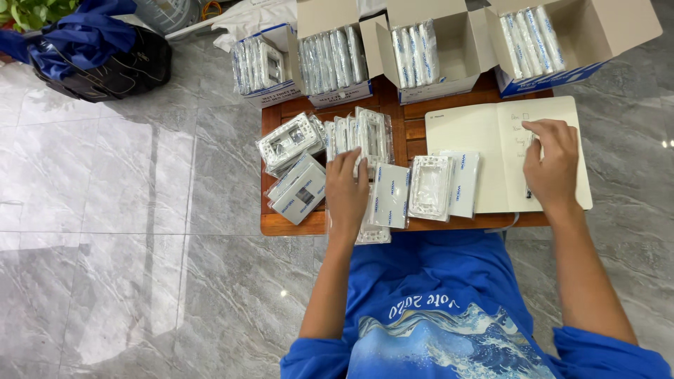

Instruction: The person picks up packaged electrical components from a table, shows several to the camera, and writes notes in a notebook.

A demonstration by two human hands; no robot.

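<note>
My left hand (346, 191) rests palm down on a pile of white wall-switch plates in clear packets (390, 195) near the front of a small wooden table (415, 125). Its fingertips touch an upright row of packets (365, 133). My right hand (551, 167) lies on the right page of an open notebook (484, 151) and grips a dark pen, whose tip shows below the palm. Two more packets (444, 185) lie flat between my hands, overlapping the notebook's left edge.
Several open cardboard boxes (435, 49) holding upright packets stand along the table's far edge. Loose packets (291, 165) pile at the table's left corner. A dark bag with blue cloth (98, 52) sits on the grey tiled floor at the upper left.
</note>
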